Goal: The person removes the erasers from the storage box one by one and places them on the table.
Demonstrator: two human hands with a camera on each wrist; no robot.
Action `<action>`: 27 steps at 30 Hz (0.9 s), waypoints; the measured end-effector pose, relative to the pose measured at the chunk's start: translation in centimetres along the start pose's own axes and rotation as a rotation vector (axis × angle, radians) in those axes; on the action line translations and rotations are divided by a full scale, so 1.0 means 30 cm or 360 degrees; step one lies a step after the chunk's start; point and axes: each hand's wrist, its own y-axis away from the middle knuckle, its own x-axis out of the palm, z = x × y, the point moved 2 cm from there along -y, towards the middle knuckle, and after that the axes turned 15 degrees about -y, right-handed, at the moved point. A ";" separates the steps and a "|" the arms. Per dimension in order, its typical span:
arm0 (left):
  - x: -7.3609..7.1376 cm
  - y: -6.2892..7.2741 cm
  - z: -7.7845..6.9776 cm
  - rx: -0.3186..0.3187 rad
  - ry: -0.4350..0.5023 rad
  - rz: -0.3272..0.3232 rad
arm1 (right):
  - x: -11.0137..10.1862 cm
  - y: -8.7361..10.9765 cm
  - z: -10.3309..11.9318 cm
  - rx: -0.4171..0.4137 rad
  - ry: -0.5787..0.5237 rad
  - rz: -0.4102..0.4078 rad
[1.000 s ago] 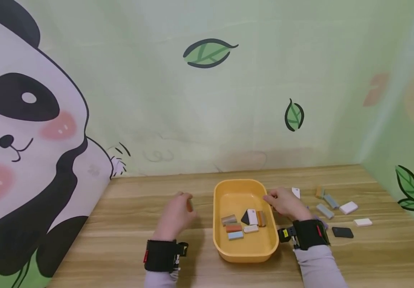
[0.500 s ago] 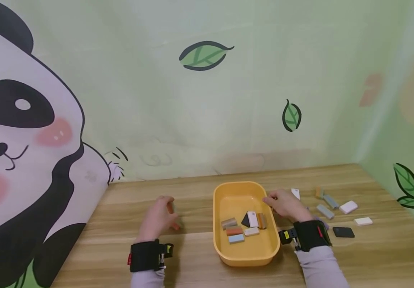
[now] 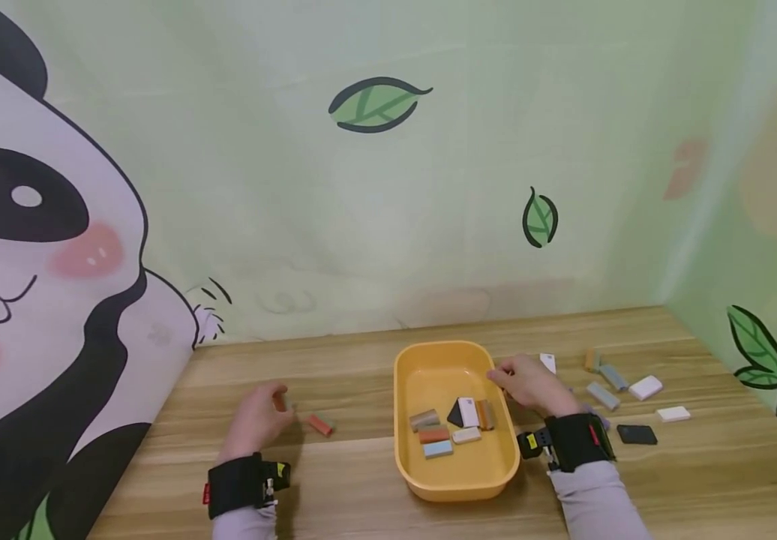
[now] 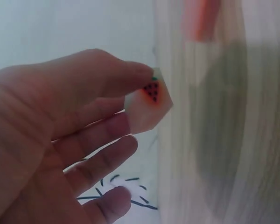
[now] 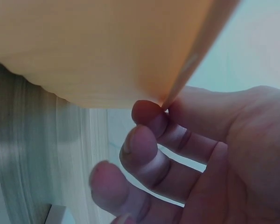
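At the left of the table, my left hand (image 3: 263, 416) pinches a pale, many-sided eraser (image 4: 147, 107) with a small red fruit print. Its thumb and forefinger hold it, with the other fingers loosely bent. Just right of this hand, a red-and-green eraser (image 3: 322, 425) lies on the wood. My right hand (image 3: 533, 382) pinches the right rim of a yellow plastic tub (image 3: 456, 486), thumb and fingertip meeting on the edge in the right wrist view. Inside the tub lie several small erasers, among them a red-brown one (image 3: 434, 433) and a light blue one (image 3: 438, 449).
Right of the tub, several more pieces are scattered on the wooden table (image 3: 361, 487), including a black block (image 3: 637, 434), a white block (image 3: 646, 388) and a grey block (image 3: 603, 396). A printed cloth backdrop (image 3: 294, 187) stands behind the table.
My left hand has moved leftward, away from the tub. The red-and-green eraser, hidden and then partly covered by it, now lies uncovered. My right hand keeps its hold on the rim.
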 end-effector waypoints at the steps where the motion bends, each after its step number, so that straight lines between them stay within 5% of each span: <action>1: 0.000 -0.003 0.005 0.0006 -0.0011 0.0003 | -0.001 0.000 0.000 0.0004 -0.0004 -0.0003; 9: 0.021 -0.018 0.040 -0.0010 -0.0082 0.0093 | 0.001 0.000 0.001 0.0034 -0.0043 -0.0014; 27: 0.031 -0.021 0.036 -0.0028 -0.0091 0.0212 | -0.004 -0.004 0.002 -0.0012 0.0047 -0.0006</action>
